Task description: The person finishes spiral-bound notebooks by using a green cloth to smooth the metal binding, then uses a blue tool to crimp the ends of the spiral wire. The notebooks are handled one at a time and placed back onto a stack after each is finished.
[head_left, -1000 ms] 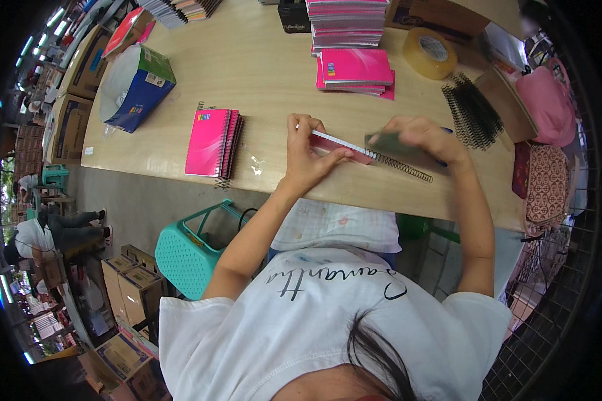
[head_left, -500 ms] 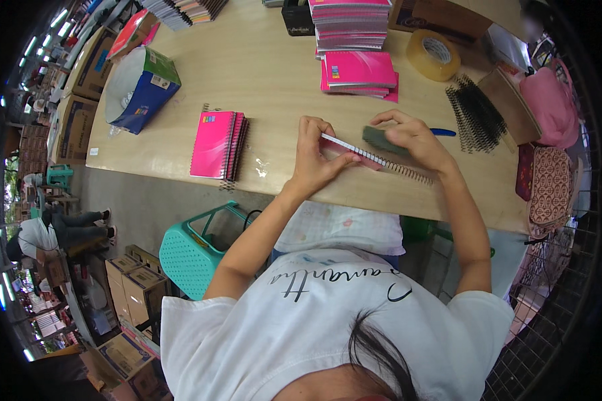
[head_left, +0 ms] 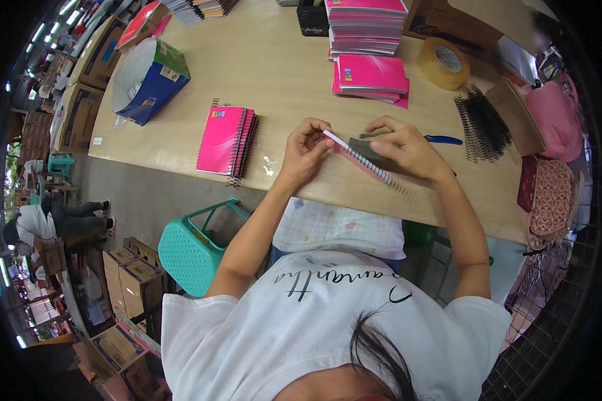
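A small notebook (head_left: 362,160) is tilted over the near part of the table, its spine edge up and a wire coil running along it. My left hand (head_left: 305,152) pinches its far left end between thumb and fingers. A loose tail of the coil (head_left: 403,192) sticks out past the near right end, blurred. My right hand (head_left: 408,152) has its fingers curled on a dark green pad (head_left: 381,151), which lies close along the notebook's spine. Left of my hands is a small stack of pink spiral notebooks (head_left: 225,140), with coil ends sticking out.
Pink notebooks (head_left: 366,40) are piled at the back, beside a tape roll (head_left: 444,63). Black wire coils (head_left: 483,125) and a blue-handled tool (head_left: 443,140) lie right. A blue-green cut-open box (head_left: 150,83) is at left. A green stool (head_left: 192,247) stands below the table edge.
My right hand has brought the green pad down against the notebook's spine. My left hand has drawn slightly left with the notebook, which now slants more steeply. The view has shifted a little.
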`<state>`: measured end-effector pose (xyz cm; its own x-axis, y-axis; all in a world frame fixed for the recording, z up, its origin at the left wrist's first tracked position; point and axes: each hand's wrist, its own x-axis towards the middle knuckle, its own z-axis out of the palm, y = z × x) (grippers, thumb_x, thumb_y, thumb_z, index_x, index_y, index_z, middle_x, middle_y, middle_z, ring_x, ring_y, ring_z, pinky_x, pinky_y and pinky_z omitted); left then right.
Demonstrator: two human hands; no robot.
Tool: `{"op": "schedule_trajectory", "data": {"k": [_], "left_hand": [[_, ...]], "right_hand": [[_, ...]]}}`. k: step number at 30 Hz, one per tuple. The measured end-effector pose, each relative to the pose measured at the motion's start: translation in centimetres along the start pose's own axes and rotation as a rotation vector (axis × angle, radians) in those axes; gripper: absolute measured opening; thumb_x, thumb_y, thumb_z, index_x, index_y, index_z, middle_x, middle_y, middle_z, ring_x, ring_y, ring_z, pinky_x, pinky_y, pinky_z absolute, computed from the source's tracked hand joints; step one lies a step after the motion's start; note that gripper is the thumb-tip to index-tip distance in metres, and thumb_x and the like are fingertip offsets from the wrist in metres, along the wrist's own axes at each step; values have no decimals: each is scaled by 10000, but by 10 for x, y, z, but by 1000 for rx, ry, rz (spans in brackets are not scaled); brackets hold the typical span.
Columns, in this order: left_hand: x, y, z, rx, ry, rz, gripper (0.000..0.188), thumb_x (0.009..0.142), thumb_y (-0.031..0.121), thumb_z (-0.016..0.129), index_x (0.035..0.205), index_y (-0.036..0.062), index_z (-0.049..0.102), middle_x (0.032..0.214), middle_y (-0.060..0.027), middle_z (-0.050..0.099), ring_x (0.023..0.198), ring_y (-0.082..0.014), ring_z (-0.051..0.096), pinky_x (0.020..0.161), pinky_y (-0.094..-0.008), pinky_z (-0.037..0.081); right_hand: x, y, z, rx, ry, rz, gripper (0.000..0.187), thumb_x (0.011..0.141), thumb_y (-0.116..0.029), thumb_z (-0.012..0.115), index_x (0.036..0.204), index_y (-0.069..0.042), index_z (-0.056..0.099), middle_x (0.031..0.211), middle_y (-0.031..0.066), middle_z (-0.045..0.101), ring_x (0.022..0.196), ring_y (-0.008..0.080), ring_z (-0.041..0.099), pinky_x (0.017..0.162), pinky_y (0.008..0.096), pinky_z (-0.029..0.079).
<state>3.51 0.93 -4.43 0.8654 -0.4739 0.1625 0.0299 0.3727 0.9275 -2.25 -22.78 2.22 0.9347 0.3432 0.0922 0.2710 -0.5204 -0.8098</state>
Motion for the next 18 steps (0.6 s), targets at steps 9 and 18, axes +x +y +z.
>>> {"op": "schedule_trajectory", "data": {"k": [9,18], "left_hand": [[4,-3,-9,-25,-64,-55,254,824,-46,690,1021,18,544,945,-29,576,857,-89,572,755,-240,505],[3,-1,-3,-114,-52,-58,410,790,-55,722,1104,39,475,955,-51,588,870,-109,595,728,-234,537]], "right_hand": [[7,2,2,455,36,147,432,927,-408,570,1044,-12,698,1034,111,632,974,189,599,872,311,454],[23,1,5,309,6,93,357,928,-340,587,972,-16,730,1073,142,630,1018,252,586,898,325,439]]}}
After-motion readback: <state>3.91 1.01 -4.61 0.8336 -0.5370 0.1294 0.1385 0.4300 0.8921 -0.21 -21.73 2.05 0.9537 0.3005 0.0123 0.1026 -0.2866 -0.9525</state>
